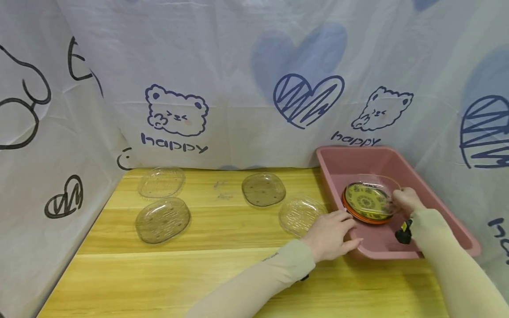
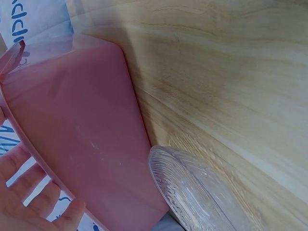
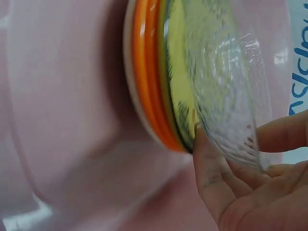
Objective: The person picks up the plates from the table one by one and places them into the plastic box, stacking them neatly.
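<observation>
My right hand [image 1: 406,199] pinches the edge of a clear, textured plastic plate [image 3: 221,82], thumb on one face and fingers on the other. This plate is tilted close over a stack of plates in the pink basin [image 1: 437,216]. On top of the stack is a yellow plate with dark patterns [image 1: 363,198]; orange plates [image 3: 147,72] show beneath it. My left hand [image 1: 329,236] rests on the basin's near left rim, fingers fairly straight in the left wrist view. A clear ridged plate [image 1: 298,214] lies beside this hand, against the basin's outer wall.
A smoky brown plate [image 1: 263,190] lies at the back middle of the wooden table [image 1: 222,274]. Toward the left lie a clear plate [image 1: 161,182] and another brownish plate [image 1: 163,221]. A printed cloth [image 1: 238,88] hangs behind the table and along both sides.
</observation>
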The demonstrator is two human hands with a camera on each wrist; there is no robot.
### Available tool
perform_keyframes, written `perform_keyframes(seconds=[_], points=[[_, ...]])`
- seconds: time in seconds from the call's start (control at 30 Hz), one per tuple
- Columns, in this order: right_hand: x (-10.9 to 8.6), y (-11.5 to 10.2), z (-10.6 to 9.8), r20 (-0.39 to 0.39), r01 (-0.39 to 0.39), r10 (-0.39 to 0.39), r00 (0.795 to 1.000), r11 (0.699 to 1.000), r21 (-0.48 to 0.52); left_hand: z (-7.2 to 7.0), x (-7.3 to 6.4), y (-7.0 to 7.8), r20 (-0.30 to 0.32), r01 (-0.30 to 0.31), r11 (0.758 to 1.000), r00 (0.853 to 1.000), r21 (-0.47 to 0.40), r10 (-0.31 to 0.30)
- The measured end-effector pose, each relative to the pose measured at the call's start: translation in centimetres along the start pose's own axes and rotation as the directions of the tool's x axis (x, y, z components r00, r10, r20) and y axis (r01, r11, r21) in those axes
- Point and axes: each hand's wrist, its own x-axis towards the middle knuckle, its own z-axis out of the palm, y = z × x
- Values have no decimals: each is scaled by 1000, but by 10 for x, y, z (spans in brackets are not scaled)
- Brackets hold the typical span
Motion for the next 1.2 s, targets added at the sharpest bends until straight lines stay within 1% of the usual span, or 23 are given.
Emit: perform_keyframes(seconds=[0.03,0.1,0.17,0.27,0.33,0.37,0.53,0.67,0.8,1.03,1.2], points=[[-1,1,-1,-21,11,-13,1000,997,-70,0,0,0,1,1,1000,1000,2,-1],[0,3,-2,-70,27,-41,997,982,-190,0,0,0,2,4,1000,1000,5,-4],[0,5,-2,-118,29,-64,991,961,-274,0,0,0,3,5,1000,1000,6,-5],[0,6,-2,-194,22,-97,976,934,-357,0,0,-1,-2,4,1000,1000,3,-4],[0,7,-2,-226,11,-105,968,923,-384,1,0,-1,-3,3,1000,1000,1,-3],[0,8,-2,-238,10,-112,965,919,-394,1,0,-1,-4,3,1000,1000,0,-3],[2,12,-2,-267,1,-119,956,915,-403,1,-1,-1,-7,1,1000,1000,5,-1],[4,15,-1,-273,4,-116,955,925,-381,1,-1,-1,-5,1,1000,1000,9,-1],[4,14,0,-266,-6,-95,959,935,-354,1,-1,-1,-1,3,1000,1000,6,-3],[5,14,1,-276,-25,-87,957,925,-379,-1,0,0,-4,1,1000,1000,4,-1],[5,13,3,-287,-30,-88,954,923,-384,0,0,0,11,4,1000,1000,-3,-4]])
